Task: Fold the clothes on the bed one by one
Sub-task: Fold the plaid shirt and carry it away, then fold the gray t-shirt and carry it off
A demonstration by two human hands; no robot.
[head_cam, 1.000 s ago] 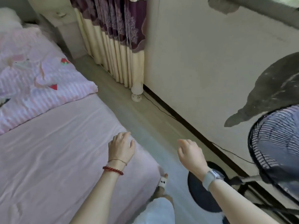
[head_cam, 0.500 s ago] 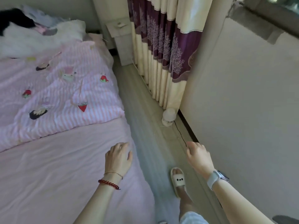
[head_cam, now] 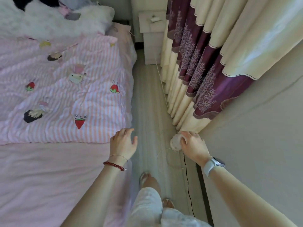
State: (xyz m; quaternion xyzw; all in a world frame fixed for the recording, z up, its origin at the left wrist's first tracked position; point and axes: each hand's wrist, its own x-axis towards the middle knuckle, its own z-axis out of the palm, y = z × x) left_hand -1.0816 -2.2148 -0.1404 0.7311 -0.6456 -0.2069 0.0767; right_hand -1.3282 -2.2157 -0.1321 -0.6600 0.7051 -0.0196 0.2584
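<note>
Both hands were empty as the person walked the narrow floor strip (head_cam: 147, 99) between bed and wall. The left hand (head_cam: 123, 143) hung over the bed's (head_cam: 49, 174) right edge, its grip spread and holding nothing; the right hand (head_cam: 193, 145) reached forward with fingers loosely curled, nothing pinched, in front of a pale round object (head_cam: 175, 142) at the foot of the curtain (head_cam: 205, 76). A thin black cord (head_cam: 186, 177) ran along the floor beside the slippered feet; a foot could plausibly catch it, or knock the round object, given the tight passage. Past the bare pink sheet lay a striped, strawberry-printed quilt (head_cam: 65, 95), and beyond it, at the head of the bed, a heap of white, black and pink fabric (head_cam: 54, 15), presumably the clothes to fold, though what it held could not be told. Reaching it across the quilt risked dragging the bedding askew. The only container was a white bedside cabinet (head_cam: 151, 35) at the far end, closed, its contents hidden; a small object lay on top.
</note>
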